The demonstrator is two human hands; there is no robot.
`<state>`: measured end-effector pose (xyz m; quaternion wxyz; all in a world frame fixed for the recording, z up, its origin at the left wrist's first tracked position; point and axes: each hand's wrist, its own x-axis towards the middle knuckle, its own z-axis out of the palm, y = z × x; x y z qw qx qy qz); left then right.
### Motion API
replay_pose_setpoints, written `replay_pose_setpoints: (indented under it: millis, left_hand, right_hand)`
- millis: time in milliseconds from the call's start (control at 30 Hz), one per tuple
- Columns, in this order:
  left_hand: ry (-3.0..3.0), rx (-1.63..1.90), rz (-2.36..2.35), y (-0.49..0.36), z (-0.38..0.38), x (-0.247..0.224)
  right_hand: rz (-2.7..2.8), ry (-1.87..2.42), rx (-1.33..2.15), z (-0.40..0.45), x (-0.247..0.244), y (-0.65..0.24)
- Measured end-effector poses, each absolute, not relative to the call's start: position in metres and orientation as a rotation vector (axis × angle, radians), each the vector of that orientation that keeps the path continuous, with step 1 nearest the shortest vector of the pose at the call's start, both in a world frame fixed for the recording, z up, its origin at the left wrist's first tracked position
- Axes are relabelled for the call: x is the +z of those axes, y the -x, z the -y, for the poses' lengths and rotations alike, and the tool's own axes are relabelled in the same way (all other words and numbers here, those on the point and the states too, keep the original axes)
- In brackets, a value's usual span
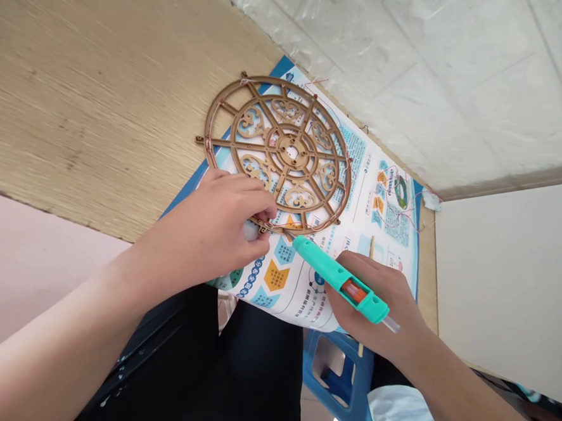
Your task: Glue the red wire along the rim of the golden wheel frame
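Observation:
A brown, openwork plastic wheel frame with spokes and scroll patterns lies flat, partly over a printed poster. Thin red and white wires run along its outer ring. My left hand pinches the wheel's near rim, thumb and fingers close to a small lug and the wire there. In my right hand is a teal pen-shaped tool, which looks like a hot glue pen, with a clear stick poking out of its back end. Its tip points at the rim just right of my left fingers. A thin pale stick shows beside my right hand.
The poster covers part of a wood-grain table. Loose red wire and a small white scrap lie at its right end. A plastic-covered wall borders the far side. A blue stool stands below the edge.

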<state>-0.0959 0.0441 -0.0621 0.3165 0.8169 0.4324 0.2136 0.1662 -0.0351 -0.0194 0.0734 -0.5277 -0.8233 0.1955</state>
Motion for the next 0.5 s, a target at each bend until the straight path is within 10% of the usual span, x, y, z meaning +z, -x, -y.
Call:
replay_pose_setpoints:
  millis: [500]
  left_hand:
    - [-2.167,0.556,-1.159,0.0960,-0.0433,-0.0637]
  right_hand:
    - [2.461,1.632,0.572,0.0362,-0.0177,-0.1684]
